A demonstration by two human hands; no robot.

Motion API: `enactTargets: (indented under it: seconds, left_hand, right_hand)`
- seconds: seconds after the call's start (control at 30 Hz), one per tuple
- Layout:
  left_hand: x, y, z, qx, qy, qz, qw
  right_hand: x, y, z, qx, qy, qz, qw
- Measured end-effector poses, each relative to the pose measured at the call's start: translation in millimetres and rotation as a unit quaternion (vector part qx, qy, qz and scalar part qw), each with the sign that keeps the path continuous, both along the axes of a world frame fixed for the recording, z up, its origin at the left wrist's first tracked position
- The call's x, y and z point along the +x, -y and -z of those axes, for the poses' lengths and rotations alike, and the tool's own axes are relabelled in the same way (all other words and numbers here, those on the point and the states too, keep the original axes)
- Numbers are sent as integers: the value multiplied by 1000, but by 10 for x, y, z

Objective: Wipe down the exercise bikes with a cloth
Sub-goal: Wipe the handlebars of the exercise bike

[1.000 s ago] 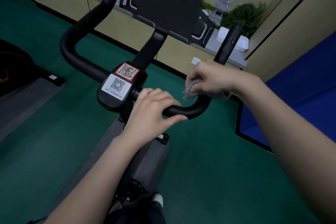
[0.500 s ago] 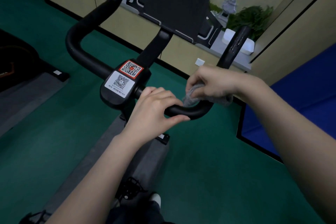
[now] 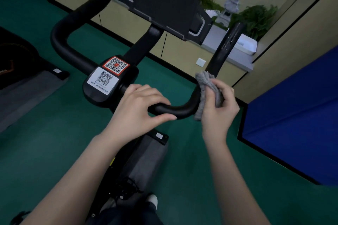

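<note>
A black exercise bike fills the middle of the view, with its curved handlebar (image 3: 175, 110) running left and right from a hub (image 3: 108, 86) that bears two QR stickers. My left hand (image 3: 139, 109) grips the bar just right of the hub. My right hand (image 3: 218, 107) holds a grey fluffy cloth (image 3: 203, 87) wrapped around the right bend of the bar, below the upright right grip (image 3: 226, 47). A black console panel (image 3: 170, 0) stands behind the bar.
Green floor lies all around, with a grey mat (image 3: 144, 160) under the bike. Another machine (image 3: 16, 64) sits at the left. A blue padded panel (image 3: 292, 115) stands at the right. A ledge with plants (image 3: 256, 18) and a white box (image 3: 245, 45) runs behind.
My right hand has turned from palm-down over the bar to the outer side of the bend, sliding the cloth up toward the right grip. My left hand stays on the bar.
</note>
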State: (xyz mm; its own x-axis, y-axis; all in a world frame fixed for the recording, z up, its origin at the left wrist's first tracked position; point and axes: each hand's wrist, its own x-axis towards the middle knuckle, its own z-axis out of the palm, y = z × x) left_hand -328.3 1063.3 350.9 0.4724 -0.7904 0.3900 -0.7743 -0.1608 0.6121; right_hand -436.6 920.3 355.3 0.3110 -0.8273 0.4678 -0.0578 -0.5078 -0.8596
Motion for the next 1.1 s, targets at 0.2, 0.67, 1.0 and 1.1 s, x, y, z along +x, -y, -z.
enactTargets:
  seconds: [0.2, 0.67, 1.0, 1.1]
  left_hand:
    - [-8, 14, -16, 1, -1, -4, 1000]
    - [-11, 24, -36, 10, -1, -9, 1000]
    - [-15, 12, -40, 16, 6, -7, 1000]
    - [-15, 18, -61, 32, 4, -8, 999]
  right_hand:
    - [8, -114, 138, 113, 99, 96, 984]
    - [160, -79, 206, 437, 211, 72, 871]
    - [-33, -161, 198, 542, 202, -56, 814]
    - [-80, -221, 210, 558, 183, -70, 807]
